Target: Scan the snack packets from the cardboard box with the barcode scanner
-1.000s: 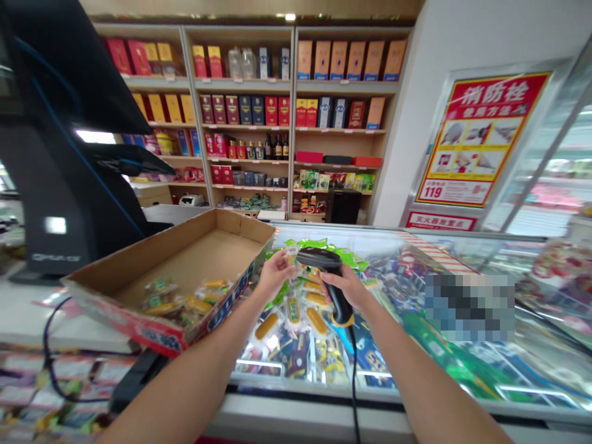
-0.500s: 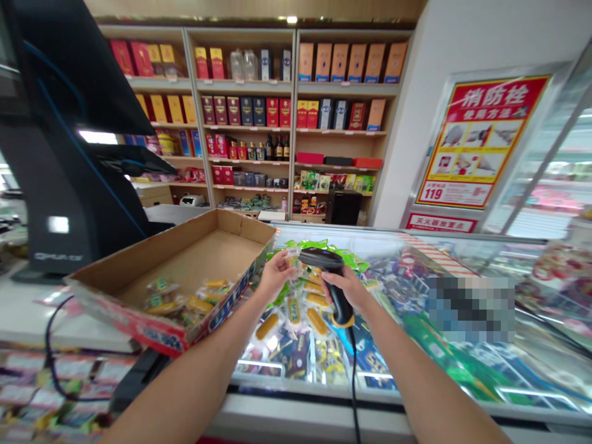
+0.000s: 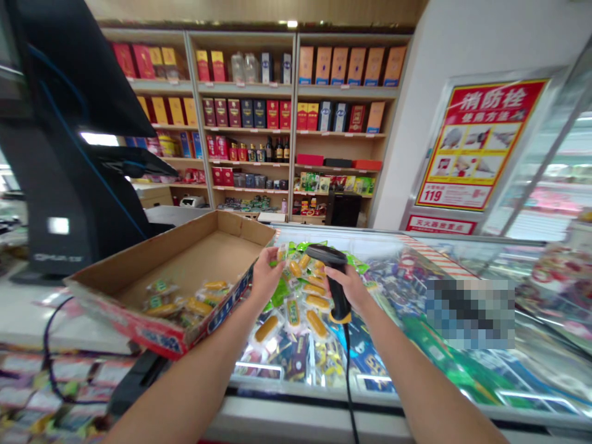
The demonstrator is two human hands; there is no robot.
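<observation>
My right hand (image 3: 346, 282) is wrapped round the handle of a black barcode scanner (image 3: 340, 296), whose head points left and whose cord runs down the counter front. Between the fingers of my left hand (image 3: 269, 269) is a small clear snack packet (image 3: 281, 253), partly hidden by the fingers. Below and between the hands, several wrapped yellow snack cakes (image 3: 317, 322) lie on the glass counter. Green bags (image 3: 277, 296) lie among and behind them. An open cardboard box (image 3: 185, 271) at the left holds several more of the wrapped cakes (image 3: 198, 305).
A black register screen on its stand (image 3: 78, 203) rises at the left. The glass display counter (image 3: 259, 387) stretches right, with packaged goods beneath. Shelves of boxes and bottles (image 3: 247, 132) line the back wall. A red fire-hydrant poster (image 3: 481, 142) hangs at the right.
My left hand has moved slightly left with the snack packet, away from the scanner's head. The scanner has tilted a little, and its cord has swung left.
</observation>
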